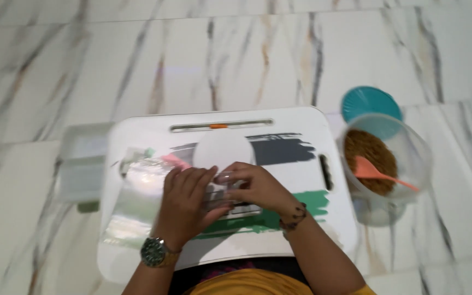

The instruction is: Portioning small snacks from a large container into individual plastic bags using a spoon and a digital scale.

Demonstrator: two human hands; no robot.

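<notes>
Both my hands meet over the middle of a white lap tray painted with grey and green strokes. My left hand, with a wristwatch on its wrist, and my right hand, with a bead bracelet, together pinch a small clear object that looks like a plastic bag or packet; blur hides its detail. A stack of clear plastic bags lies on the tray just left of my left hand.
Right of the tray stands a clear plastic tub of brown grainy stuff with an orange spoon in it. A teal lid lies behind it. A pale rectangular container sits left of the tray on the marble floor.
</notes>
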